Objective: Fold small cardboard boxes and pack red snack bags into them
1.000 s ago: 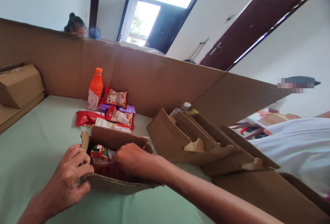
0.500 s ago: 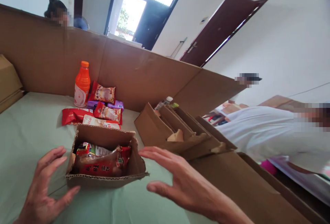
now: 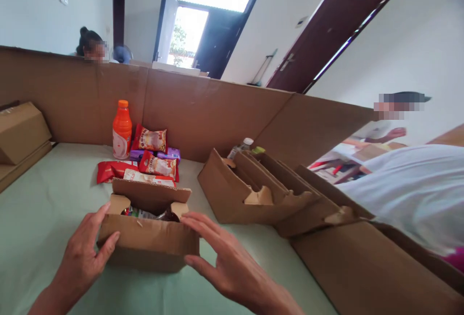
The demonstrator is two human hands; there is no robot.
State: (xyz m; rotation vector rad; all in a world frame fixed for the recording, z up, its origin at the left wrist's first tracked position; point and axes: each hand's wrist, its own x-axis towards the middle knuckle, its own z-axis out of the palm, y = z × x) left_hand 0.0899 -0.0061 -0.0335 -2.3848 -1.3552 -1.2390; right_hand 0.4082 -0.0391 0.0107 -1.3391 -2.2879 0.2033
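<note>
A small open cardboard box stands on the green table in front of me, with snack packets showing inside its top. My left hand presses flat against the box's left end, fingers stretched out. My right hand lies against its right end, fingers spread. Neither hand grips anything. The box's near flap stands upright between my hands.
Behind the box lie several red and purple snack packs and an orange drink bottle. A row of folded cardboard boxes sits at right. A tall cardboard wall rings the table. Other people sit beyond it.
My hands, held open apart from the box half a second ago, now press on its two ends. The near flap has risen upright. A second ago both hands were inside the box.
</note>
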